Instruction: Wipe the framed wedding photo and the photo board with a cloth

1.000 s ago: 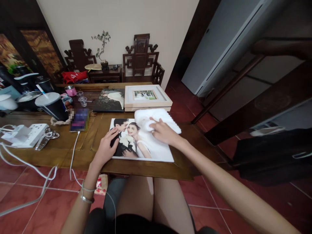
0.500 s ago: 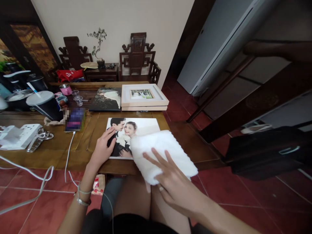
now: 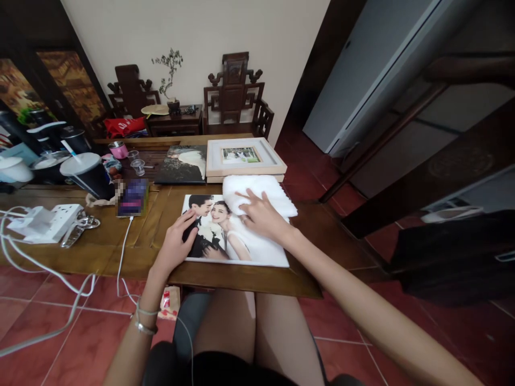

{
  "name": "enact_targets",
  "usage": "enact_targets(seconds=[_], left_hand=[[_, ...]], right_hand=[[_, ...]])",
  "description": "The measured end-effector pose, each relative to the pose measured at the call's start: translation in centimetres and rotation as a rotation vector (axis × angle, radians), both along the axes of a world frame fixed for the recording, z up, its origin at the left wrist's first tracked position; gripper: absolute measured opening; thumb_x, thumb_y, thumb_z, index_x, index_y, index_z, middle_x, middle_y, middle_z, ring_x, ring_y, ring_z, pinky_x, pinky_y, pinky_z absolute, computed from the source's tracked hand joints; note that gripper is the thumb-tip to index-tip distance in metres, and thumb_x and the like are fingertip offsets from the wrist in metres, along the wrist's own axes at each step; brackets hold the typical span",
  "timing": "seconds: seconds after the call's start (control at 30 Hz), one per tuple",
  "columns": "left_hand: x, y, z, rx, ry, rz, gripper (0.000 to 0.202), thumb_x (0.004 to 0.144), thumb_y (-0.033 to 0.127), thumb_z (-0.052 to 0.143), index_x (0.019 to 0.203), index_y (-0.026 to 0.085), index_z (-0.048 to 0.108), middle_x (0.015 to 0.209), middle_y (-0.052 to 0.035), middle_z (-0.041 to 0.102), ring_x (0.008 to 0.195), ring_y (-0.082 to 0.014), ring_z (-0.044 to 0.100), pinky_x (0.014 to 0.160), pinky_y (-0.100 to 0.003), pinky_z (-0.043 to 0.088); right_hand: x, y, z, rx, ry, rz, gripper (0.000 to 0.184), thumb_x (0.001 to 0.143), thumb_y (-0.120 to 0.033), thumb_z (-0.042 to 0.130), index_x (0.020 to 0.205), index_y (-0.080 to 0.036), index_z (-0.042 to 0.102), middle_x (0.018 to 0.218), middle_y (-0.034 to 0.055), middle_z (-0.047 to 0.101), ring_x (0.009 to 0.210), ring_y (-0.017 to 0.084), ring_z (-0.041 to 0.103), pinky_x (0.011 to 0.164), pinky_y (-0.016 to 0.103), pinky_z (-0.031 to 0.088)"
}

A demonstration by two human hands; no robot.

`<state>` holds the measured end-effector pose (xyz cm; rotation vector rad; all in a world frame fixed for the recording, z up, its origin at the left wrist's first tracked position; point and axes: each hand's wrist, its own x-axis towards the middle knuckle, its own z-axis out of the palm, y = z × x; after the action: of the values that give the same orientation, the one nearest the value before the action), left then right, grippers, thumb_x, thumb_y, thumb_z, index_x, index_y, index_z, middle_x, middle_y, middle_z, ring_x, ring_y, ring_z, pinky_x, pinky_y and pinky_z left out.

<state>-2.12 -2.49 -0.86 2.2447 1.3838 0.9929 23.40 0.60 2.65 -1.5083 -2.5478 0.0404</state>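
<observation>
I am seeing the left hand (image 3: 177, 241) resting relaxed, fingers extended, on the left edge of the wedding photo panel (image 3: 241, 251), which is lying flat on the wooden table (image 3: 140, 254). The right hand (image 3: 261, 213) is lying with spread fingers upon the white towel (image 3: 238, 187), which is covering the panel's upper right corner.

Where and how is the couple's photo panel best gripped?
Probably by the near edge of the photo panel, from the person's side: it lies flat with that edge uncovered, while the white cloth under the right hand covers its far right corner and the left hand rests on its left.
</observation>
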Motion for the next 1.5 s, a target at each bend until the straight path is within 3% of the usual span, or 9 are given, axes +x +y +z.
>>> enact_targets(seconds=[0.2, 0.33, 0.43, 0.53, 0.7, 0.93, 1.03, 1.3, 1.5], left_hand=[[0.2, -0.1, 0.4, 0.010, 0.006, 0.012, 0.038, 0.091, 0.027, 0.048, 0.124, 0.011, 0.061, 0.136, -0.0142, 0.056, 0.130, -0.0226, 0.050, 0.113, -0.043, 0.036], [0.2, -0.1, 0.4, 0.008, 0.019, 0.006, 0.038, 0.092, 0.027, 0.047, 0.124, 0.011, 0.060, 0.137, -0.0146, 0.055, 0.130, -0.0230, 0.049, 0.112, -0.044, 0.036], [0.1, -0.1, 0.2, 0.013, 0.027, -0.002, 0.038, 0.092, 0.027, 0.047, 0.126, 0.014, 0.059, 0.139, -0.0132, 0.054, 0.130, -0.0228, 0.049, 0.112, -0.046, 0.036], [0.0, 0.0, 0.0, 0.005, 0.023, -0.004, 0.038, 0.093, 0.027, 0.047, 0.127, 0.014, 0.059, 0.140, -0.0125, 0.053, 0.132, -0.0225, 0.047, 0.113, -0.046, 0.035], [-0.2, 0.1, -0.1, -0.002, 0.003, -0.019, 0.037, 0.092, 0.028, 0.049, 0.127, 0.019, 0.059, 0.140, -0.0098, 0.053, 0.132, -0.0224, 0.047, 0.113, -0.046, 0.035], [-0.1, -0.1, 0.3, -0.016, 0.019, 0.009, 0.038, 0.092, 0.029, 0.048, 0.126, 0.017, 0.060, 0.138, -0.0108, 0.055, 0.130, -0.0235, 0.049, 0.111, -0.047, 0.037], [0.0, -0.2, 0.5, -0.012, 0.023, 0.023, 0.038, 0.092, 0.030, 0.048, 0.126, 0.017, 0.060, 0.138, -0.0109, 0.055, 0.129, -0.0239, 0.050, 0.111, -0.047, 0.037], [0.1, -0.1, 0.4, 0.019, 0.020, 0.011, 0.037, 0.092, 0.029, 0.047, 0.124, 0.017, 0.061, 0.137, -0.0112, 0.056, 0.130, -0.0233, 0.050, 0.112, -0.047, 0.037], [-0.1, 0.1, 0.1, 0.000, 0.022, -0.008, 0.038, 0.092, 0.028, 0.047, 0.126, 0.017, 0.059, 0.140, -0.0111, 0.053, 0.132, -0.0229, 0.047, 0.113, -0.047, 0.035]], right_hand=[[0.3, -6.8, -1.3, -0.004, 0.083, 0.077, 0.018, 0.076, -0.012, 0.053, 0.077, -0.019, 0.070, 0.147, 0.0101, 0.044, 0.142, 0.039, 0.019, 0.109, 0.069, 0.020], [0.5, -13.6, -1.3, -0.025, 0.134, 0.164, 0.018, 0.069, -0.007, 0.054, 0.071, -0.019, 0.068, 0.153, 0.0072, 0.033, 0.145, 0.036, 0.010, 0.112, 0.067, 0.012], [0.5, -15.8, -0.6, -0.071, 0.134, 0.191, 0.022, 0.063, -0.003, 0.052, 0.069, -0.018, 0.068, 0.156, 0.0061, 0.029, 0.145, 0.035, 0.009, 0.114, 0.064, 0.010], [0.5, -14.7, 0.3, -0.069, 0.133, 0.170, 0.027, 0.067, -0.002, 0.049, 0.071, -0.019, 0.070, 0.152, 0.0065, 0.036, 0.144, 0.034, 0.016, 0.113, 0.064, 0.015], [0.4, -8.2, 1.0, -0.041, 0.109, 0.103, 0.026, 0.076, -0.004, 0.048, 0.075, -0.018, 0.070, 0.146, 0.0107, 0.045, 0.140, 0.036, 0.027, 0.109, 0.067, 0.023], [0.1, -1.4, 0.5, -0.045, 0.046, -0.002, 0.030, 0.083, -0.008, 0.044, 0.103, -0.011, 0.067, 0.149, 0.0165, 0.039, 0.141, 0.038, 0.022, 0.106, 0.068, 0.025], [0.1, -3.1, -0.3, -0.030, 0.048, 0.014, 0.027, 0.078, -0.008, 0.050, 0.096, -0.014, 0.069, 0.148, 0.0151, 0.041, 0.142, 0.039, 0.018, 0.107, 0.069, 0.023], [0.0, -14.8, -1.1, -0.016, 0.095, 0.142, 0.020, 0.065, -0.005, 0.058, 0.073, -0.019, 0.070, 0.152, 0.0105, 0.035, 0.143, 0.040, 0.014, 0.111, 0.069, 0.015], [0.2, -14.1, 1.0, -0.061, 0.101, 0.168, 0.031, 0.067, -0.001, 0.051, 0.078, -0.020, 0.072, 0.150, 0.0084, 0.040, 0.142, 0.036, 0.021, 0.113, 0.064, 0.019]])
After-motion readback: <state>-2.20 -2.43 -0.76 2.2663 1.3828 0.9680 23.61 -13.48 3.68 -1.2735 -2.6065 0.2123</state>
